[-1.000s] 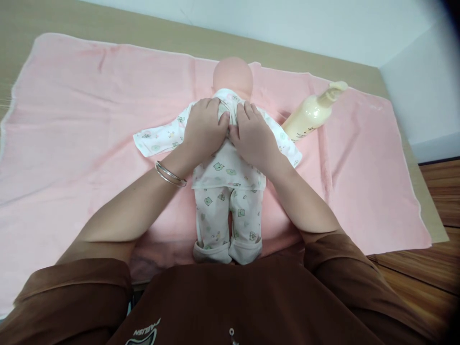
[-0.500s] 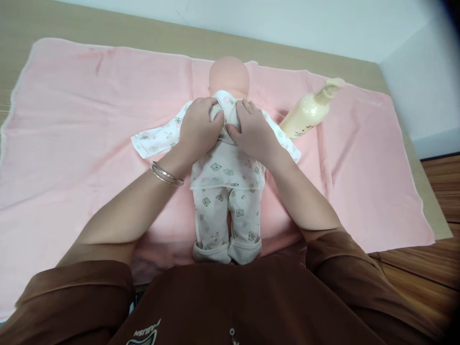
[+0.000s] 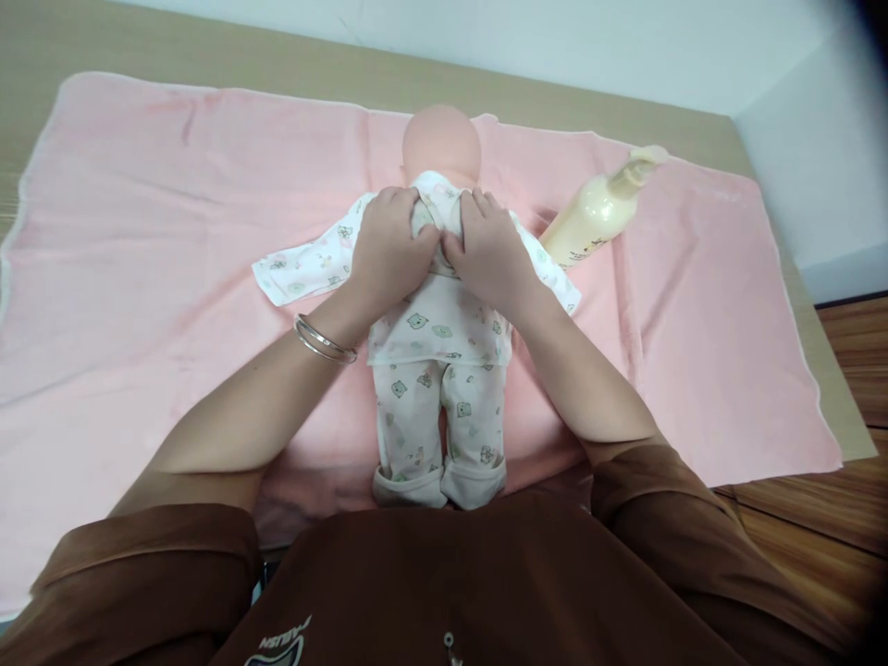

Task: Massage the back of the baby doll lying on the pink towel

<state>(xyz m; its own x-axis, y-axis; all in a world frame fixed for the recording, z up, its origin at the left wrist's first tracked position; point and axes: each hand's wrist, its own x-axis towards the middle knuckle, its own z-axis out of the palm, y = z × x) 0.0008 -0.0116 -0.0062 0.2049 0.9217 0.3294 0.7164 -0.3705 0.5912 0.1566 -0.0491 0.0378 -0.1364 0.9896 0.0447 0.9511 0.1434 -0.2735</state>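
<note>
A baby doll (image 3: 442, 143) lies lengthwise in front of me, its bald head at the far end and no face showing. It wears a white printed shirt (image 3: 444, 319) and matching trousers (image 3: 409, 416) with turned-up cuffs. My left hand (image 3: 395, 242) rests on the left side of the doll's upper body, below the collar. On the other side rests my right hand (image 3: 491, 245), fingers slightly apart. Both thumbs point inward and nearly meet at the middle. The hands lie on the shirt with thumbs away from the fingers; some fingertips are hard to see.
A pink towel (image 3: 139, 231) with a pale edge lies under the doll on a wooden table (image 3: 277, 60). To the right, a cream-coloured pump bottle (image 3: 593, 217) lies tilted near the doll's sleeve. A white wall (image 3: 589, 46) stands behind the table.
My left hand has shifted slightly to the right, and its thumb has come closer to the right thumb. The doll and the bottle stay in place.
</note>
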